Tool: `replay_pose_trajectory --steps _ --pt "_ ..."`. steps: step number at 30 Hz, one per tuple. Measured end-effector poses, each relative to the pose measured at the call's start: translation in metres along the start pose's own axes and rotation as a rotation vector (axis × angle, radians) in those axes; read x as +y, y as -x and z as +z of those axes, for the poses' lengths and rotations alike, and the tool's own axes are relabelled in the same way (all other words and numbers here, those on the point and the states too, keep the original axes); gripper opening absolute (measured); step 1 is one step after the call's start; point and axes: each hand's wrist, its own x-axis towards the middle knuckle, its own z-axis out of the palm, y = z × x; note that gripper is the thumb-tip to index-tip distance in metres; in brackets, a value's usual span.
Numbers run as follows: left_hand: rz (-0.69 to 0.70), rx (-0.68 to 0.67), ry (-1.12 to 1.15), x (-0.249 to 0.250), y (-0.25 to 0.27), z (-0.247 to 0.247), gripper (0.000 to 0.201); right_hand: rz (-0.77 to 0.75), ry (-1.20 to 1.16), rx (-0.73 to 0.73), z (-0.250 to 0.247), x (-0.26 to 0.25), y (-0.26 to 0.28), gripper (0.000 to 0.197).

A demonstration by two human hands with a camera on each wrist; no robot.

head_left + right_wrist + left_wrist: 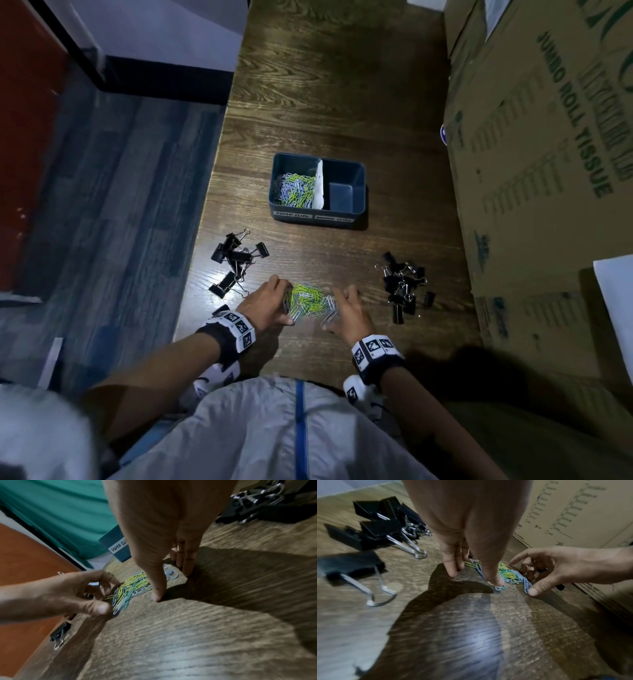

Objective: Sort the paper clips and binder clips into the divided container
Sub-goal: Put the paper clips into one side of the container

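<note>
Hands [265, 305] [349, 313] flank paper clips [308, 299], fingertips on table [342, 102].

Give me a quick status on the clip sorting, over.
Left hand and right hand cupped around the paper clip pile, fingertips down, nothing lifted. Container: paper clips in left section, right section bare. Binder clips both sides, path open.

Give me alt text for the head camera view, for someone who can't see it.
Seen from above, a person's left hand and right hand cup a pile of coloured paper clips on a dark wooden table. Black binder clips lie in two heaps, left and right. Beyond, a divided container has paper clips in its left compartment and nothing in its right.
</note>
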Motion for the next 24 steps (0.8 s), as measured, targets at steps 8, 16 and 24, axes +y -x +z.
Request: replay_pose_trajectory --steps 8,16,24 --pt "0.045 0.031 -0.139 0.034 -0.016 0.010 0.060 -0.034 0.084 -0.015 0.003 -0.032 -0.013 0.065" --pt "0.002 0.090 0.027 0.028 -0.016 -0.005 0.034 0.049 0.014 0.033 -0.013 -0.022 -0.014 0.028" --pt "0.033 0.287 0.199 0.012 -0.013 -0.021 0.025 0.286 -0.150 0.026 -0.028 -0.016 -0.014 0.041"
